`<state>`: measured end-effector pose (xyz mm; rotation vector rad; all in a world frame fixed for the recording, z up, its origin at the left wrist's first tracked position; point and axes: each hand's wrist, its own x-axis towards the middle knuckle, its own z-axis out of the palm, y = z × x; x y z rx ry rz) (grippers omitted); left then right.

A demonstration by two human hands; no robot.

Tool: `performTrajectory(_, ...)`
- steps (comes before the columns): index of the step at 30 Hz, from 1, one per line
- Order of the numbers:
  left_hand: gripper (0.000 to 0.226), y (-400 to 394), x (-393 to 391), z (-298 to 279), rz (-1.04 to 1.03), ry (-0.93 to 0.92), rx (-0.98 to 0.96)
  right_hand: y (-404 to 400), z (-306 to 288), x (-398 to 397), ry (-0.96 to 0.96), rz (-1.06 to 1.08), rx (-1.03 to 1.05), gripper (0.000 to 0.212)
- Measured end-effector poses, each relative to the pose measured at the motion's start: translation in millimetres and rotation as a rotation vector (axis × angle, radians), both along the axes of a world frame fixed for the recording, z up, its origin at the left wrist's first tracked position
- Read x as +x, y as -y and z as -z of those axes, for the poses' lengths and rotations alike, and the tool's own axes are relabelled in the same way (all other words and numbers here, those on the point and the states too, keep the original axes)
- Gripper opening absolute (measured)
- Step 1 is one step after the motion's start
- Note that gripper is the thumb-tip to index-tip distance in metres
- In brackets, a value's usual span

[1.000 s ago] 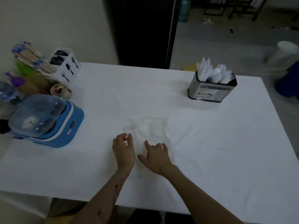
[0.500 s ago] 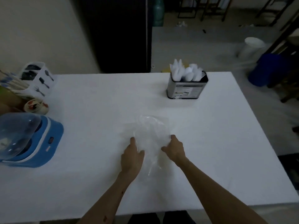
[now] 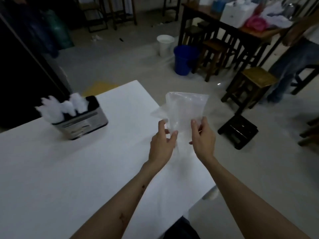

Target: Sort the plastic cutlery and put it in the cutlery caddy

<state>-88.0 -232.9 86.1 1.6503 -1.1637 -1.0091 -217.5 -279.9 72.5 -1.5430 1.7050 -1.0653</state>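
Head view: a person at a white table (image 3: 51, 169) holds up a clear plastic bag (image 3: 185, 109) above the table's right edge, both bare forearms reaching in from the bottom of the frame. The left hand (image 3: 162, 144) pinches the bag's lower left part between thumb and curled fingers; the right hand (image 3: 203, 137) grips its lower right side, thumb raised against the film. The bag is see-through and blends with the pale floor behind it, so its lower end between the hands is hard to trace, and nothing can be made out inside it.

On the table, well to the left of the hands, stands the cutlery caddy (image 3: 82, 121), a dark metal box with a label too blurred to read. White plastic cutlery (image 3: 60, 107) sticks up from it; motion blur smears the pieces, and forks cannot be told from spoons.

Beyond the table, in dim light, a blue bucket (image 3: 183, 61) and a white bucket (image 3: 164, 44) sit on the floor near wooden stools (image 3: 252, 83). A second person (image 3: 293, 54) stands at the right edge, cut off by the frame.
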Motion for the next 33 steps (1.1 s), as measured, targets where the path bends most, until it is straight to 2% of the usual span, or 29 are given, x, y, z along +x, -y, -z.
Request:
performTrajectory(4,0.032,98.9,-84.4,21.6,0.009,-0.065,0.002,84.3,22.7,-78.0,-0.024,0.142,-0.006,0.027)
performTrajectory(7,0.032,165.3,-131.7,73.3,-0.015,-0.049,0.061,140.1,68.1,-123.0,-0.008,0.152,0.084,0.022)
performTrajectory(10,0.028,212.4,-153.8,149.4,-0.153,-0.064,0.264,180.0,145.5,-150.6,-0.045,0.096,0.269,0.017)
performTrajectory(13,0.019,242.7,-159.0,244.4,-0.298,-0.035,0.517,202.6,242.6,-162.0,-0.058,0.037,0.421,0.021)
performTrajectory(16,0.029,260.9,-159.9,334.9,-0.358,-0.057,0.723,209.4,336.6,-159.0,-0.024,-0.003,0.549,0.026)
performTrajectory(19,0.036,272.1,-161.0,415.2,-0.412,-0.070,0.793,209.2,421.2,-151.6,0.006,0.017,0.629,0.020)
performTrajectory(25,0.038,268.9,-160.1,546.2,-0.557,-0.449,0.950,203.3,543.2,-146.7,0.017,0.027,0.737,0.023)
performTrajectory(27,0.032,260.3,-156.1,572.1,-0.518,-0.517,1.017,203.4,570.4,-146.5,0.022,0.021,0.797,0.027)
performTrajectory(29,0.028,252.1,-153.5,590.8,-0.438,-0.462,1.081,198.8,590.9,-147.7,0.028,-0.008,0.862,0.037)
performTrajectory(31,0.041,248.0,-146.9,604.0,-0.378,-0.356,1.133,194.1,603.1,-149.9,0.044,-0.074,0.927,0.054)
performTrajectory(33,0.053,249.6,-142.8,601.9,-0.216,-0.063,1.166,197.2,597.6,-148.5,0.049,-0.114,0.968,0.067)
